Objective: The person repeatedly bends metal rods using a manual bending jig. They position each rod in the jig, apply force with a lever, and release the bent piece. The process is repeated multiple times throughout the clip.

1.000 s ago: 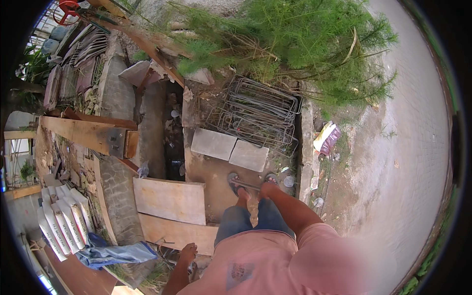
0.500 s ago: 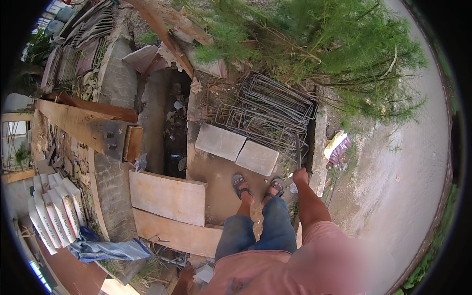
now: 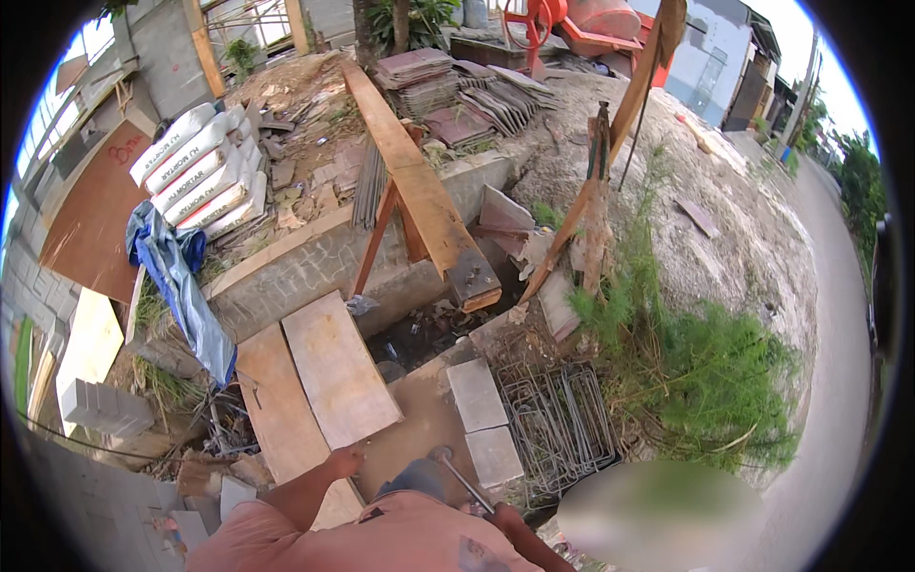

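A pink shirt [image 3: 381, 536] fills the lower edge, with blue jeans [image 3: 416, 480] showing just beyond it. The right hand [image 3: 507, 520], low and close to the body, has its fingers wrapped around a slim metal bar [image 3: 467, 484]. The bar slants up and leftward from that grip, beside the jeans; its far end lies over the brown floor [image 3: 400, 440], though I cannot tell whether it touches. The left hand [image 3: 345, 461] is well apart from the bar, over the edge of the plywood; its fingers look bent, but I cannot tell whether they are clenched or slack, nor whether they touch the wood.

Two plywood boards lie side by side there, a pale one [image 3: 341, 370] and a tan one [image 3: 278, 400]. To the right of the brown floor, two flat grey slabs [image 3: 477, 394] sit end to end, and just beside them is a heap of bent steel stirrups [image 3: 564, 424]. Past these runs a littered trench [image 3: 415, 336], with a thick timber beam [image 3: 405, 157] jutting out above it.

Farther off at left, a crumpled blue tarpaulin [image 3: 176, 262] drapes near stacked white sacks [image 3: 207, 173]. A feathery green shrub [image 3: 710, 386] grows at right. Farthest back are piled roof tiles [image 3: 416, 81] and an orange concrete mixer [image 3: 605, 19].
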Demonstrator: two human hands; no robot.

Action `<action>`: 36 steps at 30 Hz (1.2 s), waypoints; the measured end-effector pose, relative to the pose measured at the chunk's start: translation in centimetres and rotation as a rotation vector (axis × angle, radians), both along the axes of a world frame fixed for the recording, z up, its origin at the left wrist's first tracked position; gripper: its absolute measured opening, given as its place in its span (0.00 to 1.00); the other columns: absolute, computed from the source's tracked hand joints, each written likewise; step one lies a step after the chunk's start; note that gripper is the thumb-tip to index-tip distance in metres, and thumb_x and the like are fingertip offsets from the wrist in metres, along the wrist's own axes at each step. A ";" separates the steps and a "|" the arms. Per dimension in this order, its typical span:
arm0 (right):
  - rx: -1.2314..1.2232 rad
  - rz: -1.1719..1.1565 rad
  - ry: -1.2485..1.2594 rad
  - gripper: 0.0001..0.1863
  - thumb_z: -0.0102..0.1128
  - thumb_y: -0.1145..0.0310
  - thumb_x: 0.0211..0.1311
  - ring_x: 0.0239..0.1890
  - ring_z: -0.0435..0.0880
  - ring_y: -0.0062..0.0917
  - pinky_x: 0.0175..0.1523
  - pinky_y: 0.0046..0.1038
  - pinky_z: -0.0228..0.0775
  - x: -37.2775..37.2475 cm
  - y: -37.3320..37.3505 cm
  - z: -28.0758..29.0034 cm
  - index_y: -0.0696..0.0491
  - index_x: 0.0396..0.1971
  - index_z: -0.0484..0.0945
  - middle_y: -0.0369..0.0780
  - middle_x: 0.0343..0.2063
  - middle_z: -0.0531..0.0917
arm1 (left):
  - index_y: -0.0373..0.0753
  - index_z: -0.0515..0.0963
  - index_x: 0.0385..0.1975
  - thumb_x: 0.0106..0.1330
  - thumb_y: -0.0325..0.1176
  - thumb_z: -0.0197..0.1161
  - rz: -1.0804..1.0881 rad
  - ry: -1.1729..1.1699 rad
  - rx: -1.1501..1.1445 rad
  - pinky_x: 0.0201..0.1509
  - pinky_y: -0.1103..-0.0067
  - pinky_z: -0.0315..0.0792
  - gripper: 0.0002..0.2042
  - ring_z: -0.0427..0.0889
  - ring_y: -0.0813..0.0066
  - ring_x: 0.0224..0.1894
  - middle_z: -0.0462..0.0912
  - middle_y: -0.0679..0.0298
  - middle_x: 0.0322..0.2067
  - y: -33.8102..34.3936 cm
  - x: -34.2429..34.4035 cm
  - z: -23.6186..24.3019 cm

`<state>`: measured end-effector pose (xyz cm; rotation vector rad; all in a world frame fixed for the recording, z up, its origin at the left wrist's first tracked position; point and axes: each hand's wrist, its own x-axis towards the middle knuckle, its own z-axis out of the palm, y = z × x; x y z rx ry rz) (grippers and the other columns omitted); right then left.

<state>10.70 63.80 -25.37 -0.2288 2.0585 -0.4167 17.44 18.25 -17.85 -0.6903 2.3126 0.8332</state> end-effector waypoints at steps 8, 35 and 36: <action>-0.236 -0.137 0.375 0.24 0.65 0.49 0.50 0.34 0.82 0.51 0.38 0.48 0.70 -4.9 2.2 10.3 0.55 0.37 0.76 0.54 0.25 0.81 | 0.43 0.80 0.45 0.67 0.43 0.47 -0.386 -0.161 -0.159 0.50 0.63 0.75 0.17 0.80 0.54 0.50 0.81 0.56 0.47 0.5 11.1 -5.4; -0.601 -0.178 0.499 0.22 0.66 0.68 0.52 0.32 0.82 0.34 0.37 0.35 0.72 -33.4 -36.7 30.6 0.59 0.47 0.74 0.48 0.31 0.81 | 0.40 0.79 0.38 0.63 0.31 0.48 -0.306 0.062 -0.263 0.50 0.63 0.75 0.11 0.78 0.55 0.50 0.81 0.55 0.42 -22.0 -0.2 -9.7; -0.572 -0.144 0.584 0.22 0.65 0.67 0.52 0.35 0.82 0.39 0.40 0.38 0.72 -35.9 -37.3 31.3 0.59 0.48 0.73 0.50 0.34 0.82 | 0.40 0.78 0.38 0.63 0.31 0.49 -0.329 0.003 -0.253 0.50 0.63 0.75 0.11 0.78 0.55 0.50 0.81 0.55 0.43 -21.7 -0.4 -10.4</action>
